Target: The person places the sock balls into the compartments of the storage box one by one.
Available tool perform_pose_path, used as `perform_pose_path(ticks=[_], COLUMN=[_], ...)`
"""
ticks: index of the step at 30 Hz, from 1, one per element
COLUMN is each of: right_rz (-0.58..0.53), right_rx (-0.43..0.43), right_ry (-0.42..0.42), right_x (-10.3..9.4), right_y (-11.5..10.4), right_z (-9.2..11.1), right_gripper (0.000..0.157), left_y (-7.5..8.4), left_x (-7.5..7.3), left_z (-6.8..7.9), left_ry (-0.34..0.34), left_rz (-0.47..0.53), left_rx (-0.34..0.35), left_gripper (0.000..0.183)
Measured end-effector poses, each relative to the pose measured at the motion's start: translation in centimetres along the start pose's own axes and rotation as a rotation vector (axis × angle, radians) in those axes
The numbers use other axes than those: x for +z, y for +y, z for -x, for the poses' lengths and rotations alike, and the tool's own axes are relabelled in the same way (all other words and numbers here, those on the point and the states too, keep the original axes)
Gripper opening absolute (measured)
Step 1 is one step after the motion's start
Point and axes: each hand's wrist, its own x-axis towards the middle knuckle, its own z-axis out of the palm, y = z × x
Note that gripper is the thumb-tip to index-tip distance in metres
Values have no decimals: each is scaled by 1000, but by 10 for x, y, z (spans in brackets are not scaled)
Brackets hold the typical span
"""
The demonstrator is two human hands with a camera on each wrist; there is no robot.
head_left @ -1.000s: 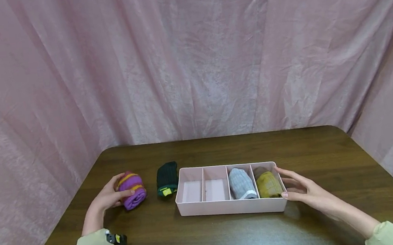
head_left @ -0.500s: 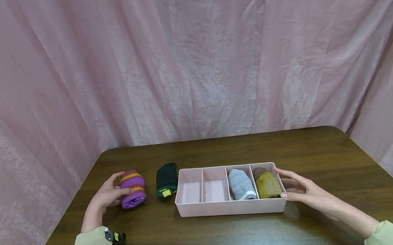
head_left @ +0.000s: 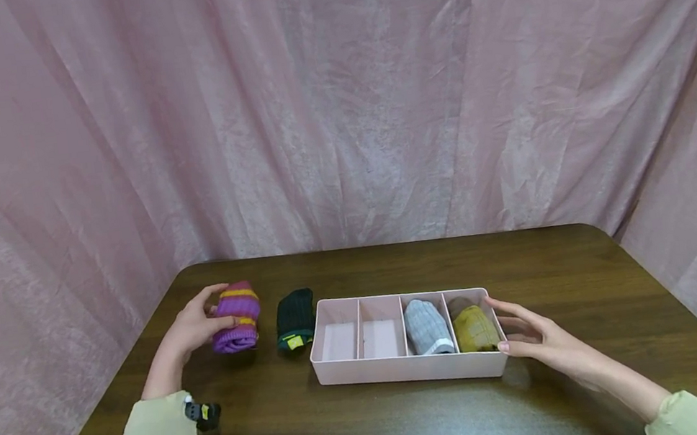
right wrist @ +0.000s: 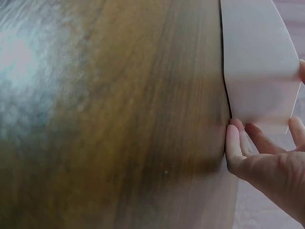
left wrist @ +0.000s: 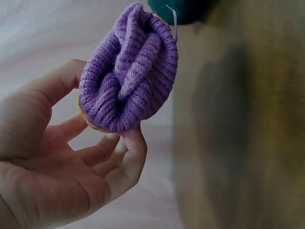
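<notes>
At the table's left, my left hand (head_left: 195,327) grips a rolled purple sock (head_left: 238,316) with orange and reddish stripes, held just off the table. Its folded knit opening faces the camera in the left wrist view, with thumb and fingers on opposite sides. My right hand (head_left: 542,339) holds the right end of a pale pink divided box (head_left: 406,368), thumb at the front corner and forefinger at the back corner. In the right wrist view, other fingertips touch the end wall low down. A light blue sock (head_left: 427,327) and a mustard sock (head_left: 476,329) fill its two right compartments; both left ones are bare.
A dark green rolled sock (head_left: 295,318) with a yellow-green label lies between the striped sock and the box. Brown wooden table (head_left: 375,432) surrounds everything. A pink curtain (head_left: 334,103) hangs behind the table's far edge.
My left hand has lifted the striped sock and carried it a little away from me and to the right. My right hand and the box stay in place.
</notes>
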Motion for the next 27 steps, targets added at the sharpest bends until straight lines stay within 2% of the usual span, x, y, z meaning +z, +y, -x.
perform_pose_path(ticks=[5, 10, 17, 27], right_rz=[2, 12, 3, 27], right_rx=[-3, -10, -7, 4], right_ry=[1, 5, -4, 11], right_x=[0, -1, -2, -1], right_y=[0, 1, 1, 1], right_z=[-1, -2, -2, -1], right_gripper=[72, 72, 72, 71], left_y=[27, 55, 88, 121], left_x=[-3, 2, 19, 52], left_z=[-6, -12, -15, -16], left_ry=[-40, -78, -115, -144], left_rz=[-44, -82, -124, -155], left_rx=[32, 94, 157, 194], left_gripper=[76, 73, 69, 67])
